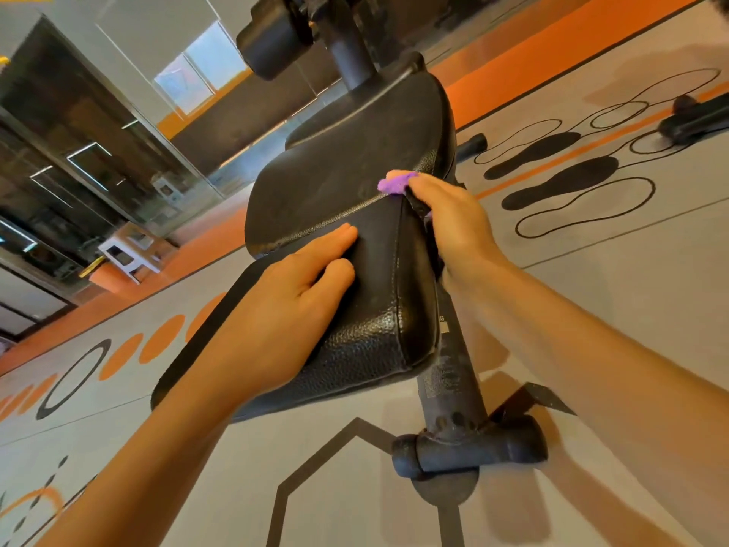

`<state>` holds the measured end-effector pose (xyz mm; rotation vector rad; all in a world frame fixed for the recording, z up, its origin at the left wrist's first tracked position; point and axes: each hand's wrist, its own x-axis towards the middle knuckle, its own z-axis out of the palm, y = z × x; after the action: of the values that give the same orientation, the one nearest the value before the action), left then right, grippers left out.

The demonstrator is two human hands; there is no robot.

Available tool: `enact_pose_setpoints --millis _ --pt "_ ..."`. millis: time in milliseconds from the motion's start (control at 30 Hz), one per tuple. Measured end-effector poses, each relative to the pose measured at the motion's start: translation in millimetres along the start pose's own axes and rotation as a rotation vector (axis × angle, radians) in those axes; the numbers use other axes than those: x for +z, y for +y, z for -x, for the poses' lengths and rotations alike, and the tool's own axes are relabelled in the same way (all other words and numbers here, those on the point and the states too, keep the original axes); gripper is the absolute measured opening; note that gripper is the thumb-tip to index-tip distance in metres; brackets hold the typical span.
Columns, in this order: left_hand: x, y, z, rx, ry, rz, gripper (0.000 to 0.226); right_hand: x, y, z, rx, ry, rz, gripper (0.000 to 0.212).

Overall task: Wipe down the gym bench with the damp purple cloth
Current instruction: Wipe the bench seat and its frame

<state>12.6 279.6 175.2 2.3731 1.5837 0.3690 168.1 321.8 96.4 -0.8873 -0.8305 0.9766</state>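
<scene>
Head view: the right hand (453,227) grips the damp purple cloth (395,184) at the right edge of the black padded leather gym bench (355,341), beside its seam. The left hand (292,305) lies flat, bracing the pad. Best wiped with firm, overlapping strokes along the seam.

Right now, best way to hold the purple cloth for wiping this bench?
As the right hand does: bunch the purple cloth in curled fingers, coming from the bench's right edge. The bench pad tilts and its seam runs across, so the left hand lies flat on it, likely steadying it.
</scene>
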Motion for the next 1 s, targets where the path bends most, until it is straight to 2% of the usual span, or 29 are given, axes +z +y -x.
enact_pose_setpoints --millis 67,100,200,233,267,300,333,367,400,500,600,733,833,933,1000 --pt "0 0 0 -0.004 0.001 -0.006 0.062 -4 -8 10 0.102 -0.068 -0.225 0.029" --pt "0 0 0 -0.001 -0.001 -0.005 0.062 -3 -5 33 0.117 -0.127 -0.221 0.031" --pt "1 -2 -2 0.002 0.003 0.015 0.064 4 -9 95 -0.131 -0.124 0.044 0.048" --pt "1 -3 -2 0.002 0.006 0.028 0.064 10 -7 84 -0.161 -0.163 -0.086 0.056" --pt "1 -2 -2 0.001 0.01 0.033 0.064 11 -5 81 -0.14 -0.169 -0.103 0.055" --pt "1 -2 -2 0.008 0.008 0.028 0.066 18 -13 85 0.007 -0.157 -0.236 0.047" --pt "1 -1 -2 0.021 -0.001 0.02 0.068 11 -5 78 0.123 -0.153 -0.208 0.037" --pt "1 0 -2 0.026 -0.004 0.009 0.068 3 -5 65 0.216 -0.13 -0.294 0.03" --pt "1 0 -2 0.019 -0.006 0.002 0.066 -2 -11 52 0.225 -0.119 -0.282 0.026" --pt "0 2 -2 0.016 0.0 -0.017 0.061 3 -17 32 0.255 0.061 -0.3 0.028" --pt "1 5 -3 0.032 -0.004 -0.025 0.043 4 -15 44 0.254 0.052 -0.271 0.032" --pt "1 6 -2 0.053 -0.045 -0.012 0.036 5 -23 88 0.236 0.083 -0.315 0.032" --pt "-1 9 1 0.041 -0.12 0.044 0.026 9 -34 112 0.269 0.14 -0.256 0.034" --pt "-1 10 3 0.041 -0.124 -0.005 0.048 16 -49 128 0.332 0.233 -0.211 0.041" --pt "1 9 4 0.025 -0.079 -0.025 0.055 22 -60 134 0.351 0.288 -0.17 0.04"
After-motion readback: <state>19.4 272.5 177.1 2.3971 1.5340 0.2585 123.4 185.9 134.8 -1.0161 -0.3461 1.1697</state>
